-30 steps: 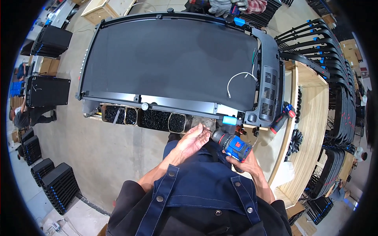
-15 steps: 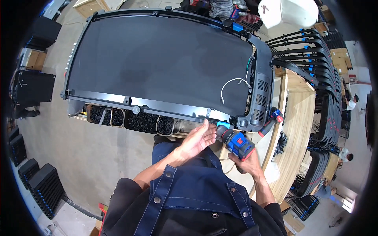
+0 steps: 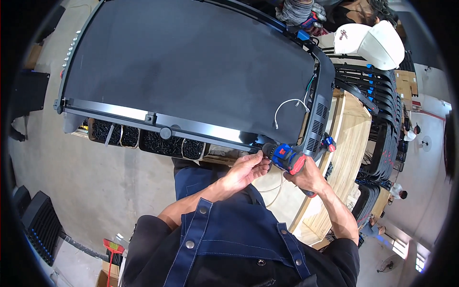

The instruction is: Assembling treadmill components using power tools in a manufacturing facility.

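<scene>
My right hand [image 3: 308,177] is wrapped round the handle of a blue and red cordless drill [image 3: 285,158]. The drill's nose points left, at the near side rail [image 3: 201,138] of a treadmill by its motor end. Beside that nose is my left hand [image 3: 246,172], thumb and fingers curled together; whatever they pinch is too small or hidden to name. The black treadmill belt [image 3: 191,71] stretches away beyond both hands. A pale cable [image 3: 277,112] lies loose on the belt near the vented motor cover [image 3: 319,115].
Bins of black screws [image 3: 160,146] sit below the near rail. A second drill [image 3: 329,142] lies by the wooden crate [image 3: 354,129] at right. Across the treadmill, a person in a white cap [image 3: 377,45] has a gloved hand [image 3: 318,12] near another drill. Black frames [image 3: 382,105] are stacked at far right.
My view has shifted, and the other person's cap shows further in. My left hand's fingers have curled in from a more spread pose, close to the drill's nose. The drill stays in my right hand.
</scene>
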`<state>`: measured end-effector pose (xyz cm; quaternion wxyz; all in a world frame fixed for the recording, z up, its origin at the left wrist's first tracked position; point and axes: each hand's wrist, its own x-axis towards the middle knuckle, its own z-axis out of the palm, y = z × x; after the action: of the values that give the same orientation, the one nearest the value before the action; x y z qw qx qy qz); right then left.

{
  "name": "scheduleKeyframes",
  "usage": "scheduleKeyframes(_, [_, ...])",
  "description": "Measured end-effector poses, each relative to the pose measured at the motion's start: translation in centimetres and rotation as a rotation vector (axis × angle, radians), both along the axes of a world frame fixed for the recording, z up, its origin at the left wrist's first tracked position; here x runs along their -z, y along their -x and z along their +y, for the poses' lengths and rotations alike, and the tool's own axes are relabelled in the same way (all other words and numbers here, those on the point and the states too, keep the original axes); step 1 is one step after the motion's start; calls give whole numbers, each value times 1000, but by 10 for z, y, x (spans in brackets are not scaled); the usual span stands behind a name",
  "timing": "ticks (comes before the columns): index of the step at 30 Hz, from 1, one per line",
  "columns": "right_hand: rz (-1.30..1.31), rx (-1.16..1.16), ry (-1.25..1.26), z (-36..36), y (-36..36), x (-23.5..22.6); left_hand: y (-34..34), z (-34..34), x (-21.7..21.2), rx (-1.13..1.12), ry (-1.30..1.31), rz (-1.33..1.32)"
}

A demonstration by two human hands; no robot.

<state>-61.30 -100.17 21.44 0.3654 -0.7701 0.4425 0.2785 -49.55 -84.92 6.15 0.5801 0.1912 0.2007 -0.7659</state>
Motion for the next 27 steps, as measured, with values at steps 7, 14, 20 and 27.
scheduleKeyframes(7, [9, -158, 106, -6, -16, -5, -30, -16, -58, -502, 341, -1630])
scheduleKeyframes(14, [-38, -491, 160, -15, -18, 1, -17, -67, -65, -719, 568, -1783])
scheduleKeyframes(20, [5, -431, 136, -13, -30, -3, -22, -66, -66, -737, 592, -1824])
scheduleKeyframes(27, [-333, -416, 157, -5, -16, -23, -58, -6, -76, -538, 553, -2035])
